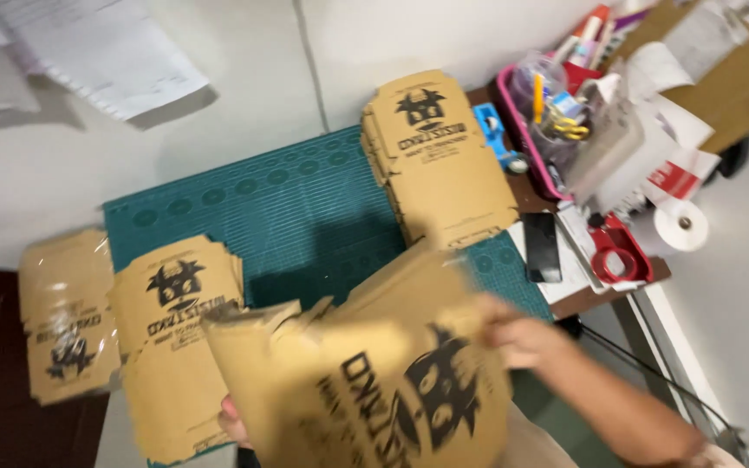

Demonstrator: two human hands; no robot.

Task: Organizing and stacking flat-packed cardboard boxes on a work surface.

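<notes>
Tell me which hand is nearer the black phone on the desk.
Right. The right hand grips the cardboard sheet at its right edge, just below the phone. The left hand is far over at the sheet's lower left.

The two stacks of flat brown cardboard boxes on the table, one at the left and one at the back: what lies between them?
In the head view, only the bare green cutting mat lies between the left stack and the back stack.
</notes>
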